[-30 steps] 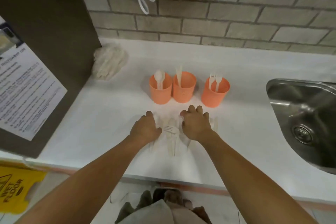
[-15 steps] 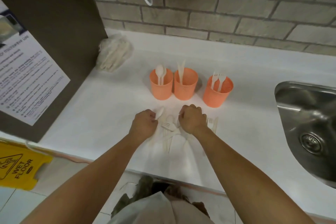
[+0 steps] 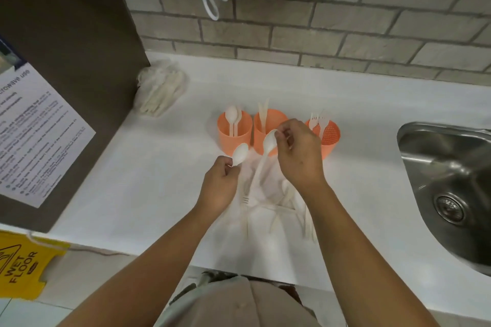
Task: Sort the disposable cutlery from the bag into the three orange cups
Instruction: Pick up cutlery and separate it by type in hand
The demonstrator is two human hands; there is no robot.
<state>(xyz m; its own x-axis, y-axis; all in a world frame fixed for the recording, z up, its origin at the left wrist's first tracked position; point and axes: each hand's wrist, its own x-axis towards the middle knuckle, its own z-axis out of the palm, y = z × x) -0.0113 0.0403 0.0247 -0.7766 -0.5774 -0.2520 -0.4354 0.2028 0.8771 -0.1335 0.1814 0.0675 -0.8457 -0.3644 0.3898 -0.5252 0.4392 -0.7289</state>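
Two spoons have just left the bench: left hand and right hand fingers each pinch one; leftmost orange cup next.

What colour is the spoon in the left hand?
Off-white. The head view, the only one, shows the spoon pinched by the left hand.

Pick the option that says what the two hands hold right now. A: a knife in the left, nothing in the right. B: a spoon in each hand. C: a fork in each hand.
B: the left hand pinches a spoon by its handle, and the right hand pinches a second spoon near its bowl.
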